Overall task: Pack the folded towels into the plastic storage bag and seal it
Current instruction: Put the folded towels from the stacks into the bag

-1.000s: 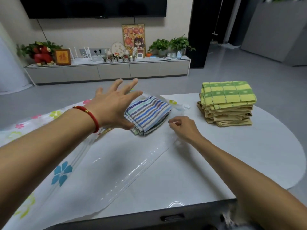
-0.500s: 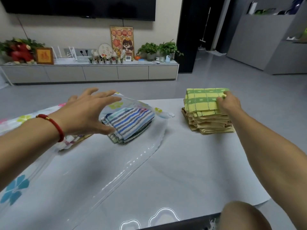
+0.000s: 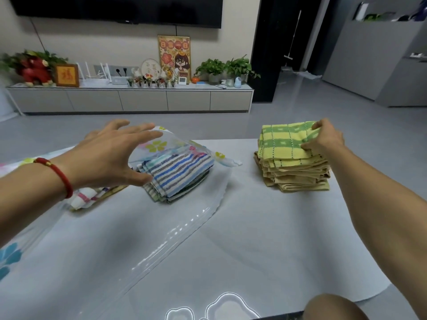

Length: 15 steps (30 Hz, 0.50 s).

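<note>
- I read the step in hand as fetching the next towel: the plastic storage bag [image 3: 129,229] lies flat across the left of the table [image 3: 265,239], its floral upper flap lifted over striped towels [image 3: 178,174] already inside the mouth.
- The unpacked stack of towels [image 3: 293,172] sits well apart on the right side of the table, with the yellow-green towel [image 3: 284,142] on top.
- My right hand [image 3: 325,139] is on that top towel, thumb and fingers pinching its right edge; a second ago it was down by the bag's mouth, and half a second ago it had just touched the stack.
- My left hand [image 3: 111,153] hovers with fingers spread wide and straight, its fingertips at the raised flap; it has barely shifted across the three frames.
- Next, as I judge it, the top towel must come off without dragging the ones below, then slide in while the left hand keeps the mouth open.
- The seal is not yet closed.
</note>
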Available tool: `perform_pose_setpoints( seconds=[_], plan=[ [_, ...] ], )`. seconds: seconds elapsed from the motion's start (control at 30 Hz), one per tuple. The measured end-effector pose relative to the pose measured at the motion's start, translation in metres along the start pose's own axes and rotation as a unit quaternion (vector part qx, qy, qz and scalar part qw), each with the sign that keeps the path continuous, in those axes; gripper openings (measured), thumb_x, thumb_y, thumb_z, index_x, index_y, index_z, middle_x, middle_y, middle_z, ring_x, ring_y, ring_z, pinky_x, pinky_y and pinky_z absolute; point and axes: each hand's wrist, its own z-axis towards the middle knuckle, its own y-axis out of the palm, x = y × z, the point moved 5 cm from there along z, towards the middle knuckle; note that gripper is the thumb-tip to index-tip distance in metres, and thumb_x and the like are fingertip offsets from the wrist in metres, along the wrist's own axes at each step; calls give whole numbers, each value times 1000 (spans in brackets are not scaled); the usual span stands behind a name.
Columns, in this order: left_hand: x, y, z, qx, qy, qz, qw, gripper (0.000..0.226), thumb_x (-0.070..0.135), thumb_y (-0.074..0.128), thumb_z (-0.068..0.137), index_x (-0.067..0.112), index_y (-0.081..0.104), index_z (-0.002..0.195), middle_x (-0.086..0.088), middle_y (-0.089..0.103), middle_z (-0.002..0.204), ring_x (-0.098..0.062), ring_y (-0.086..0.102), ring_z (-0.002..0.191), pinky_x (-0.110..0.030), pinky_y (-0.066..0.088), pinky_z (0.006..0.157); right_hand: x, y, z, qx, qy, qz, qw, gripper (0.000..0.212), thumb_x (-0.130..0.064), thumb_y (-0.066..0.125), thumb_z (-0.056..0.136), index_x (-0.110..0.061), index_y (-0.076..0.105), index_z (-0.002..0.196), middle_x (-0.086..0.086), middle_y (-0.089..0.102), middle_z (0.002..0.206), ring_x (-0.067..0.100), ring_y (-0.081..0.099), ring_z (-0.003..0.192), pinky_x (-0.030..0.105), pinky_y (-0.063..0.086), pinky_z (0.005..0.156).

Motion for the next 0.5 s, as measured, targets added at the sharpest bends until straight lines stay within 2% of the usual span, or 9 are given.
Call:
perform_pose_setpoints(
  seconds=[0.07, 0.13, 0.23, 0.27, 0.33, 0.4, 0.5],
  plan=[
    [-1, 0, 0, -2, -1, -1, 1000, 105, 64, 74, 67, 48, 15, 153, 18, 13, 163, -28, 11, 148, -64, 30, 113, 3, -3, 1, -62, 27, 89, 994, 60, -10, 90, 75, -22, 55, 123, 15, 59, 129, 37, 61, 115, 46, 56, 93],
    [-3, 0, 0, -7, -7, -1, 1000, 105, 64, 74, 68, 48, 14, 153, 18, 12, 163, -28, 11, 148, -63, 29, 113, 4, -5, -5, -155, 73, 222, 960, 60, -2, 84, 79, -21, 57, 129, 17, 65, 120, 37, 71, 99, 50, 63, 81],
    [-4, 1, 1, -7, -5, -13, 1000, 106, 66, 75, 67, 49, 14, 152, 18, 15, 163, -28, 16, 147, -63, 32, 112, -4, -19, -28, -232, 87, 331, 911, 50, -2, 71, 90, -20, 59, 135, 16, 71, 108, 29, 72, 84, 40, 65, 58],
    [-4, 1, 1, -7, -5, -14, 1000, 107, 66, 75, 66, 49, 14, 152, 18, 16, 163, -28, 17, 146, -63, 33, 111, -7, -25, -38, -248, 80, 352, 899, 46, -3, 68, 92, -21, 59, 134, 15, 71, 108, 28, 71, 83, 37, 64, 55],
    [-4, 1, 2, -9, -8, -9, 1000, 109, 64, 77, 66, 48, 12, 152, 17, 17, 163, -29, 18, 146, -63, 34, 110, -10, -36, -61, -278, 68, 378, 880, 42, -8, 68, 92, -22, 63, 131, 16, 72, 114, 27, 70, 85, 38, 65, 59],
    [-3, -2, 2, -11, -14, -10, 1000, 110, 61, 78, 68, 45, 11, 154, 15, 16, 163, -30, 17, 147, -63, 32, 111, -11, -45, -85, -301, 47, 387, 870, 48, -12, 72, 84, -24, 67, 130, 15, 71, 122, 27, 70, 86, 39, 65, 67],
    [-3, -10, 1, -9, -22, -21, 1000, 111, 58, 79, 69, 42, 10, 155, 15, 14, 164, -30, 15, 148, -64, 29, 113, -17, -54, -124, -334, 8, 383, 861, 61, -15, 76, 74, -21, 65, 133, 17, 70, 119, 24, 71, 76, 34, 64, 60]
  ],
)
